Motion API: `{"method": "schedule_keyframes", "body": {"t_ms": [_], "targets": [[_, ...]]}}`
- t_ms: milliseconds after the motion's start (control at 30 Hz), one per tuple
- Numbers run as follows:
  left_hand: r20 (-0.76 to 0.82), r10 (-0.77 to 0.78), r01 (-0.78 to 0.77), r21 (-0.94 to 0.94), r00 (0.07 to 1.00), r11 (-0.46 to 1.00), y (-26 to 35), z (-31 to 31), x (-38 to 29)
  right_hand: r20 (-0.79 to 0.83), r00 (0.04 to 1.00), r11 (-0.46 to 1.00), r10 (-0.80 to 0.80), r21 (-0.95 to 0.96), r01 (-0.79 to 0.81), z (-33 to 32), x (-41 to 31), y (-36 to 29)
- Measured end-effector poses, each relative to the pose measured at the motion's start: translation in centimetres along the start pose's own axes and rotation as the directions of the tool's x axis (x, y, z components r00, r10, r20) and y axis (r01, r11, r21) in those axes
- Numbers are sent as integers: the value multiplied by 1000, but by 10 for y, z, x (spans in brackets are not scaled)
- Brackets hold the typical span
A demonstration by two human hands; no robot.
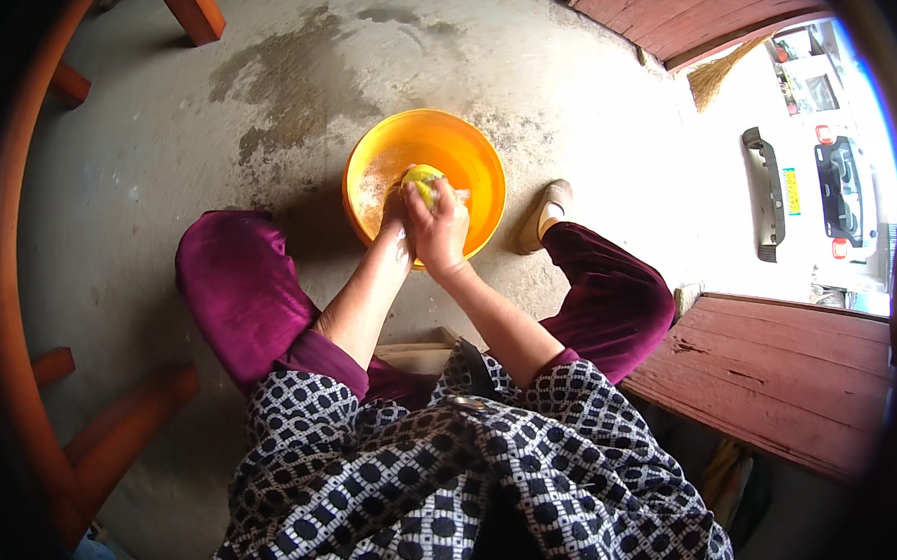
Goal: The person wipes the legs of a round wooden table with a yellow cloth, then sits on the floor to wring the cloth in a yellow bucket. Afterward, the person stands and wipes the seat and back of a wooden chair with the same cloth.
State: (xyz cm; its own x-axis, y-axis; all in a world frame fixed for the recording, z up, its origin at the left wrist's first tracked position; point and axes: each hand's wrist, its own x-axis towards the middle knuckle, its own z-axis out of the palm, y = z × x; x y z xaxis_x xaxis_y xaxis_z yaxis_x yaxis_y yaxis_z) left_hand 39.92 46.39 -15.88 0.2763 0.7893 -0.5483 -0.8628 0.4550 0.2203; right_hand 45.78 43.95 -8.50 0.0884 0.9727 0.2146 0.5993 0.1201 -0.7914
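Observation:
Both my hands are together over a round orange-yellow plastic bucket (491,162) on the floor before me. A yellow-green soft wad (427,177), perhaps a cloth or sponge, is pressed between them. On its near right side, my right hand (444,231) curls its fingers around the wad. My left hand (396,206) is on the left, in shade and partly covered by the right; most of its fingers are hidden. White foam-like streaks show on my left wrist. The bucket's inner wall has pale, foamy-looking patches at the left.
Dark wet patches (300,78) mark the concrete floor beyond the bucket. Orange wooden furniture legs (186,6) stand at the left. Red wooden door panels (774,377) flank a bright doorway at the right, with a straw broom (720,74) and a parked vehicle (846,192) outside.

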Motion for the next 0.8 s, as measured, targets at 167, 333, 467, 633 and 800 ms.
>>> {"method": "schedule_keyframes", "body": {"t_ms": [167, 333, 467, 633, 800], "targets": [[-142, 14, -1, 95, 990, 996, 3, 40, -11, 79, 980, 979, 184, -106, -175, -6, 47, 11], [-201, 203, -119, 366, 958, 923, 13, 57, -28, 116, 938, 938, 326, -163, -306, -4, 70, 65], [-367, 383, -102, 595, 848, 797, 43, 33, -26, 81, 894, 896, 440, -108, -431, 14, 72, 110], [-489, 165, 190, 597, 857, 779, 62, 0, -17, 285, 810, 848, 513, -314, -427, 33, 69, 139], [-524, 143, 230, 581, 839, 781, 56, 4, -21, 719, 496, 641, 487, -680, 356, 75, 35, 150]]}}
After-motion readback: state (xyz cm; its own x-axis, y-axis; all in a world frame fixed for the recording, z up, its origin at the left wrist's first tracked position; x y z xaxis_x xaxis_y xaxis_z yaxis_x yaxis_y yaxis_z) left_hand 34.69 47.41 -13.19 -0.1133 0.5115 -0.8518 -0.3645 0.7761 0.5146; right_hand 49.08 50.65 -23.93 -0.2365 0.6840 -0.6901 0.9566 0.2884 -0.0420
